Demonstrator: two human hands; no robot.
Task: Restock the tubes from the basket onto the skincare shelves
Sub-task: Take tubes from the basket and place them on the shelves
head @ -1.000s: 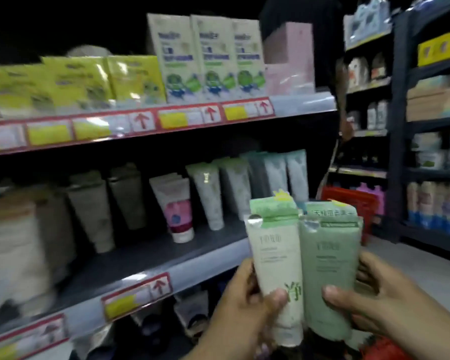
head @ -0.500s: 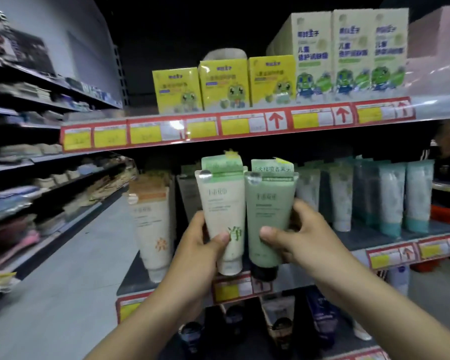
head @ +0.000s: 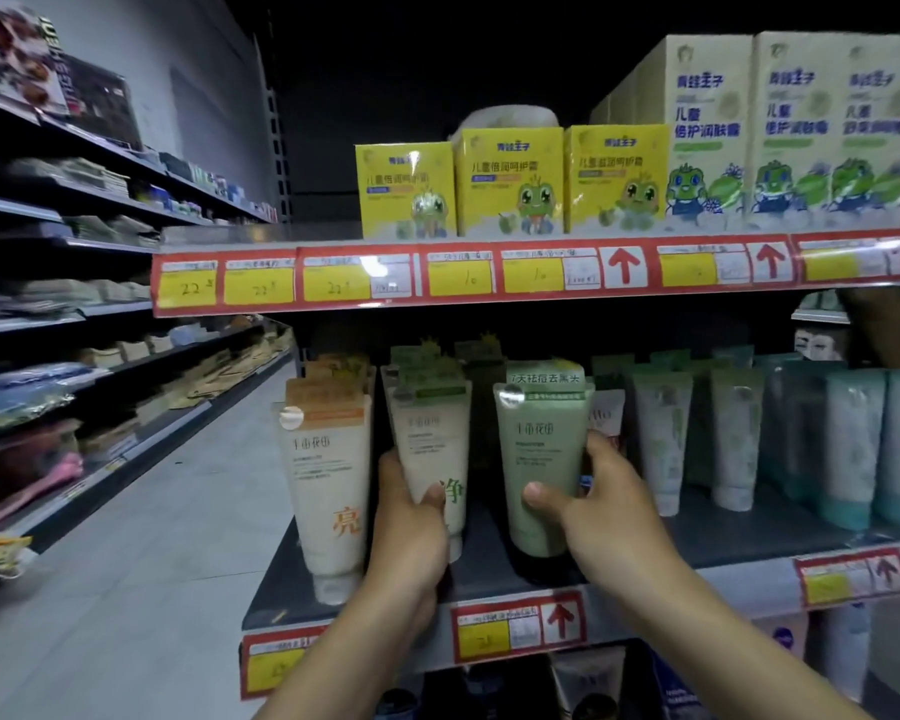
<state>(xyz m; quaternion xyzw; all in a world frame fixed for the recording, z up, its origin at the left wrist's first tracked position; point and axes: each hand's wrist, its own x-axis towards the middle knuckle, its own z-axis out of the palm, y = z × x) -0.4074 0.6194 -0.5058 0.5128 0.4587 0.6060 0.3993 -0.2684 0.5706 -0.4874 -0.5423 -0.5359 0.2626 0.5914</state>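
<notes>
The left grip (head: 411, 517) wraps its fingers and thumb round the lower half of a cream plastic tube with a green character and a green card top (head: 430, 444), holding it upright, cap down, over the front part of the dark grey middle shelf (head: 723, 532). The right grip (head: 593, 511) clasps a pale green plastic tube with a dark cap (head: 541, 459) the same way, thumb across its front and fingers behind. The two tubes stand side by side with a narrow dark gap between them. Their caps are low at the shelf board, but I cannot tell whether they touch it. More tubes of the same green-topped kind stand behind the cream one. Just left of it stands a larger cream tube with an orange character (head: 328, 485), at the shelf's end. To the right stand white-and-green tubes (head: 661, 439), then teal tubes (head: 853, 444). On the shelf above sit yellow cartons with a frog drawing (head: 510, 179) and taller pale cartons (head: 707, 127), over a red and yellow price strip (head: 468, 275).
</notes>
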